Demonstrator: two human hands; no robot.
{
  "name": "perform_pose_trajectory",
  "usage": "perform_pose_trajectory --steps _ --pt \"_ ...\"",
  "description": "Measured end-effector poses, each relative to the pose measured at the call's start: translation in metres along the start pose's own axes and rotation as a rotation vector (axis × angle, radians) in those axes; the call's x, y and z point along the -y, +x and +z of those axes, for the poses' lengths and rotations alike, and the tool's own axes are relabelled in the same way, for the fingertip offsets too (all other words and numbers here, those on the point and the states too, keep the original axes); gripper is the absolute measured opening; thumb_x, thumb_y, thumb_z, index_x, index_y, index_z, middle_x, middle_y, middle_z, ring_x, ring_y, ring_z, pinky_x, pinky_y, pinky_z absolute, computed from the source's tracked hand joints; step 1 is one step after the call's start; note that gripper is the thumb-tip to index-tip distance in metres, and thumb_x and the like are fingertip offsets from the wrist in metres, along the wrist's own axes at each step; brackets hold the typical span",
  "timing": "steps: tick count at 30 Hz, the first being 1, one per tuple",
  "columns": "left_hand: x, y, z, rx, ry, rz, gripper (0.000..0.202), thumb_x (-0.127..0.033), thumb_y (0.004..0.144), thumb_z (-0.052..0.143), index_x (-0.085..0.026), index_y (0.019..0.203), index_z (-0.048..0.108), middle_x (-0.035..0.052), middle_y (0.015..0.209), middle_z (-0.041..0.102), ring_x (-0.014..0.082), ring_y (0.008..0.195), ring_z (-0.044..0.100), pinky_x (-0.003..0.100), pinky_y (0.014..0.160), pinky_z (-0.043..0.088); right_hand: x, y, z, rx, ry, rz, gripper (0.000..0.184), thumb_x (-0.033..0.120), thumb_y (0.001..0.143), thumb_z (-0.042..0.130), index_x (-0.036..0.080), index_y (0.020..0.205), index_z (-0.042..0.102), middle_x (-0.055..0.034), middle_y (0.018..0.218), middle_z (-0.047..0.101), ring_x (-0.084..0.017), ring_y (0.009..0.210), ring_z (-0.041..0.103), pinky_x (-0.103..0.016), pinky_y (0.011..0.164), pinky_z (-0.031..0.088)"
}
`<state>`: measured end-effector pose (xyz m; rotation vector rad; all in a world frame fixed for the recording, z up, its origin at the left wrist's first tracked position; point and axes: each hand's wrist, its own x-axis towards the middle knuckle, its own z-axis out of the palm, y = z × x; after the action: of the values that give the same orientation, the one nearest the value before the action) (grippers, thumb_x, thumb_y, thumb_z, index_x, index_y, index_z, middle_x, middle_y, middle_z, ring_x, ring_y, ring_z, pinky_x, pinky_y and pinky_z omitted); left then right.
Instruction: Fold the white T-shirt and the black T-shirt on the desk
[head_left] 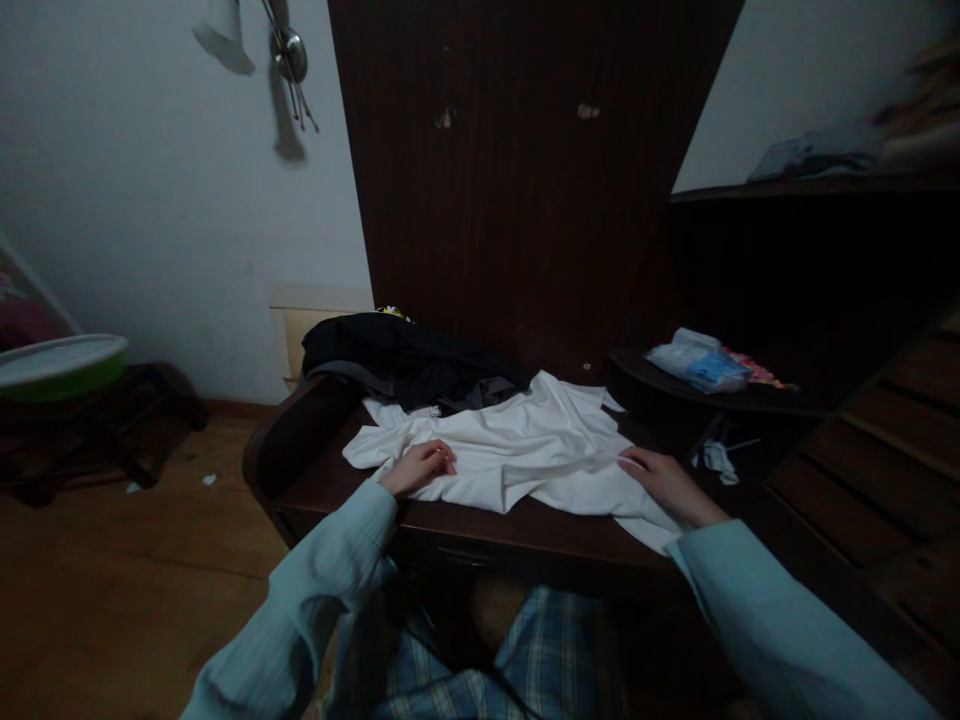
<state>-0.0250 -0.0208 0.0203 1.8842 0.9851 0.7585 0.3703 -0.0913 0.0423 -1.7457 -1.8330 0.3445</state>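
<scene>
A rumpled white cloth garment [547, 430], perhaps a shirt, lies spread across the top of a dark wooden dresser [480, 522] in front of me. At the garment's near left part is my left hand [421, 468], its fingers curled in on the fabric. My right hand [664, 480] pinches the cloth at the right side, thumb and fingers together. One corner of the white fabric hangs down below my right wrist.
Behind the garment is a heap of dark clothes [405, 355]. On the right, a low shelf holds a blue-and-white plastic packet [701, 362]. A wooden slatted surface [885, 470] lies farther right. At far left a green basin [67, 370] rests on a dark stool.
</scene>
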Motion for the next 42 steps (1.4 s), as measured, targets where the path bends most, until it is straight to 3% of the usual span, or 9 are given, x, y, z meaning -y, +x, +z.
perform_pose_trajectory --steps 2,6,10,19,26,31,34,38,42 --pt "-0.006 -0.004 0.002 0.046 0.089 0.003 0.033 -0.041 0.080 0.042 -0.013 0.086 0.058 0.0054 0.077 0.064 0.0145 0.071 0.058 0.026 0.068 0.044 -0.008 -0.003 0.012 -0.004 -0.062 0.011 0.029 0.043 0.074 0.040 0.022 0.071 0.059 -0.0046 0.070 0.066 -0.022 0.071 0.062 -0.029 0.064 0.044" --pt "-0.031 -0.019 0.006 0.137 0.467 0.082 0.040 -0.049 0.067 0.061 -0.018 0.093 0.062 0.0048 0.091 0.064 0.0187 0.084 0.058 0.029 0.079 0.042 -0.016 -0.007 0.029 -0.018 -0.178 0.052 0.029 0.041 0.077 0.035 0.023 0.075 0.057 -0.0040 0.070 0.065 -0.021 0.069 0.062 -0.028 0.063 0.043" --pt "-0.050 -0.028 0.012 0.120 0.626 0.244 0.038 -0.040 0.067 0.065 -0.021 0.100 0.059 0.0061 0.110 0.056 0.0203 0.100 0.052 0.029 0.087 0.039 -0.015 -0.009 0.034 -0.018 -0.229 0.068 0.032 0.042 0.079 0.031 0.022 0.081 0.055 -0.0065 0.075 0.066 -0.022 0.073 0.062 -0.028 0.065 0.043" --pt "-0.042 -0.022 0.021 0.243 0.780 0.199 0.017 -0.027 0.078 0.055 -0.019 0.090 0.064 0.0051 0.088 0.059 0.0179 0.085 0.056 0.025 0.072 0.041 -0.007 -0.011 0.033 -0.045 -0.183 0.098 0.030 0.044 0.076 0.034 0.024 0.077 0.056 -0.0045 0.073 0.066 -0.021 0.071 0.062 -0.028 0.063 0.044" --pt "-0.045 -0.022 0.012 0.164 0.711 0.203 0.014 -0.026 0.078 0.055 -0.016 0.083 0.063 0.0036 0.080 0.061 0.0152 0.077 0.056 0.022 0.068 0.039 0.002 -0.013 0.025 -0.072 0.099 0.062 0.037 0.055 0.071 0.043 0.021 0.073 0.059 -0.0030 0.073 0.066 -0.021 0.071 0.060 -0.029 0.067 0.045" --pt "-0.062 -0.019 -0.011 0.097 0.561 0.211 0.013 -0.027 0.071 0.063 -0.014 0.070 0.061 0.0014 0.069 0.059 0.0127 0.066 0.052 0.021 0.061 0.038 0.020 -0.015 0.005 -0.037 0.338 0.134 0.047 0.063 0.061 0.053 0.018 0.075 0.060 -0.0037 0.069 0.062 -0.019 0.066 0.056 -0.028 0.059 0.044" --pt "-0.077 -0.016 -0.028 0.059 0.420 0.217 0.016 -0.029 0.068 0.063 -0.014 0.065 0.059 -0.0001 0.064 0.057 0.0113 0.062 0.050 0.020 0.058 0.038 0.035 -0.017 -0.013 0.058 0.473 0.183 0.049 0.062 0.055 0.060 0.018 0.076 0.059 -0.0026 0.067 0.060 -0.017 0.063 0.055 -0.026 0.057 0.043" --pt "-0.089 -0.006 -0.046 0.021 0.197 0.142 0.023 -0.036 0.070 0.057 -0.013 0.070 0.059 -0.0004 0.066 0.057 0.0112 0.063 0.049 0.021 0.059 0.038 0.049 -0.012 -0.033 0.221 0.533 0.212 0.044 0.059 0.058 0.062 0.017 0.072 0.059 -0.0022 0.068 0.061 -0.015 0.062 0.054 -0.024 0.057 0.043" --pt "-0.075 0.010 -0.049 -0.037 0.176 0.028 0.029 -0.041 0.071 0.052 -0.014 0.064 0.055 -0.0031 0.058 0.049 0.0094 0.056 0.043 0.020 0.052 0.033 0.046 0.004 -0.032 0.230 0.433 0.194 0.048 0.063 0.057 0.057 0.016 0.066 0.058 -0.0024 0.062 0.060 -0.016 0.058 0.054 -0.026 0.053 0.042"
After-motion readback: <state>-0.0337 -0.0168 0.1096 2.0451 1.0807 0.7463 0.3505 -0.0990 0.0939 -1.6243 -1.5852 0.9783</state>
